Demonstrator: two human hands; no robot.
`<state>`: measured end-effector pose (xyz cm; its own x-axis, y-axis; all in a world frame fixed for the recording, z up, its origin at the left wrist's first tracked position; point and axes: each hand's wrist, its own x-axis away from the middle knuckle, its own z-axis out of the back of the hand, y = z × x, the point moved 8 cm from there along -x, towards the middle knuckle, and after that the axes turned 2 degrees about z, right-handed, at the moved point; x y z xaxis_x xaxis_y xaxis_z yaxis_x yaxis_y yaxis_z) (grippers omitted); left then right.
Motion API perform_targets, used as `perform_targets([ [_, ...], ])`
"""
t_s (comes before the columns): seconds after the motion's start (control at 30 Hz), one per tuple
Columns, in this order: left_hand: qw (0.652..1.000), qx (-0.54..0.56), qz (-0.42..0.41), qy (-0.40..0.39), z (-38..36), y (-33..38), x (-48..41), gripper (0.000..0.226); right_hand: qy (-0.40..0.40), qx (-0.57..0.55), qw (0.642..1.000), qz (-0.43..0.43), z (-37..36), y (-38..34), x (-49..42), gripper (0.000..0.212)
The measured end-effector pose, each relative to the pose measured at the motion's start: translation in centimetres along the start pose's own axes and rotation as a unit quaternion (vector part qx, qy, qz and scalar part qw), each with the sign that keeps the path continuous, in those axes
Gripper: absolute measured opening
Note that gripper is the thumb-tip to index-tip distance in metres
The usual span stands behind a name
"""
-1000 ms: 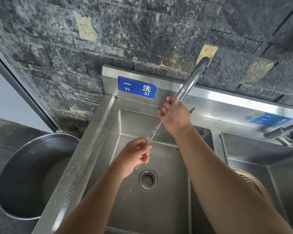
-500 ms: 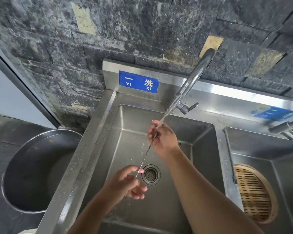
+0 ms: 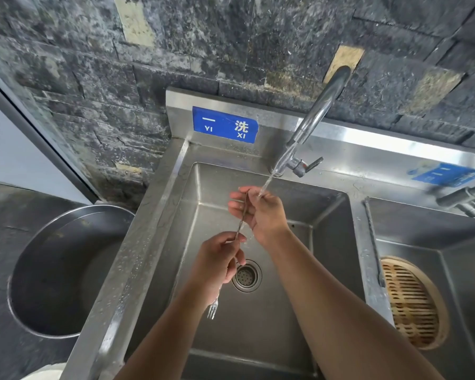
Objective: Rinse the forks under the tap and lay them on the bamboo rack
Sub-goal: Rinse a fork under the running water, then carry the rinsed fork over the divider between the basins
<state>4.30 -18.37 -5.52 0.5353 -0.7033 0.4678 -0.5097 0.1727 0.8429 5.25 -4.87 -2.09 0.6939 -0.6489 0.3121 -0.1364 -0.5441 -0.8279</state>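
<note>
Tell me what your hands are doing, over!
Left hand and right hand both grip one fork, tines down. Tap water hits right hand. Bamboo rack waits in right basin. Nothing blocking.

Brushed stainless sink (image 3: 261,335), wet and dull-shiny. Polished metal tap (image 3: 317,113). Thin glossy metal fork (image 3: 240,223). Slatted bamboo rack (image 3: 412,303), matt. Rough dark stone wall (image 3: 231,42). Glossy blue sticker (image 3: 225,127).

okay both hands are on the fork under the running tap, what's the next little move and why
Probably slide the fork up so its tines reach the stream. The water lands on the right hand at the handle end, while the tines hang below the left hand, outside it.
</note>
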Motion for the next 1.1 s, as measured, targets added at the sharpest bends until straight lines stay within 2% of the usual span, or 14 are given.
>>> perform_targets([
  [0.2,1.0,0.004,0.01,0.017,0.2,-0.1,0.5,0.021,0.006,0.091,0.996,-0.001,0.9,0.2,0.3,0.014],
  [0.37,1.0,-0.009,0.001,0.016,-1.5,0.0,0.3,0.019,0.046,0.156,0.987,0.006,3.1,-1.4,0.2,0.026],
  [0.47,1.0,-0.01,0.004,0.001,-3.3,-0.8,-0.2,0.024,0.023,0.211,0.977,-0.002,5.2,-2.7,0.3,0.025],
  [0.63,0.998,-0.02,0.01,-0.055,-9.4,-2.8,-1.2,0.03,0.031,0.331,0.942,0.041,12.8,-7.8,0.6,0.026],
  [0.73,0.997,-0.064,-0.002,-0.031,-13.7,-3.3,-2.3,0.031,0.072,0.356,0.93,0.06,18.4,-11.2,0.7,0.022],
  [0.87,0.991,-0.135,0.008,-0.016,-21.1,-4.3,-3.5,0.015,0.102,0.364,0.924,0.064,25.3,-15.5,-0.4,0.014],
  [0.93,0.986,-0.168,0.017,-0.011,-24.3,-5.1,-4.3,0.011,0.091,0.41,0.906,0.063,27.8,-17.2,-1.5,0.014],
  [1.1,0.957,-0.289,-0.021,-0.006,-30.5,-6.0,-7.3,0.014,0.046,0.545,0.835,0.061,31.2,-20.0,-5.2,0.015],
])
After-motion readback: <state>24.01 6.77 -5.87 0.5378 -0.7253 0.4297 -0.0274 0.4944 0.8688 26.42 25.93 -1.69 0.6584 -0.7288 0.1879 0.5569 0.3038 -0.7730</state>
